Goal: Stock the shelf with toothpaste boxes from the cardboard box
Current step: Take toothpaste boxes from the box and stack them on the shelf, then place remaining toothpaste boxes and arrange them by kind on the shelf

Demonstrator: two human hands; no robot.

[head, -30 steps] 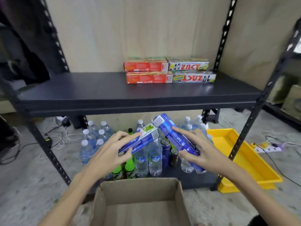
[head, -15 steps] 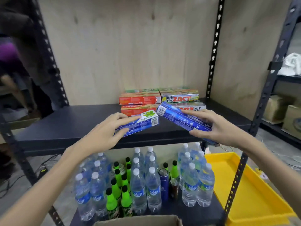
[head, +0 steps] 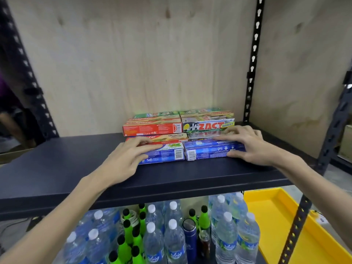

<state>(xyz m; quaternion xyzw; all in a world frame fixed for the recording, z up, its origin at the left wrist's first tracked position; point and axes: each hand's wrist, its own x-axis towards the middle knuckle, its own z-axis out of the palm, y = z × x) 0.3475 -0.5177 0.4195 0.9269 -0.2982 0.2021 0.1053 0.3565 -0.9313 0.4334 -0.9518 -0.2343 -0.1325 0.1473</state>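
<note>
Two blue toothpaste boxes lie end to end on the dark shelf (head: 57,164), right in front of the stacked boxes. My left hand (head: 123,159) grips the left blue box (head: 165,154), fingers over its top. My right hand (head: 249,144) grips the right blue box (head: 207,150), thumb on its front, fingers over its back. Behind them stand the red toothpaste boxes (head: 152,128) and the ZACT boxes (head: 208,125), two layers high. The cardboard box is out of view.
Water bottles (head: 172,239), green bottles (head: 136,239) and a dark flask (head: 190,237) crowd the lower shelf. A yellow tray (head: 276,225) sits on the floor at the right. Black slotted uprights (head: 252,60) frame the shelf against a plywood back wall.
Both hands carried the blue boxes up from above the cardboard box to the shelf and set them down flat in front of the stack. The view rose with them.
</note>
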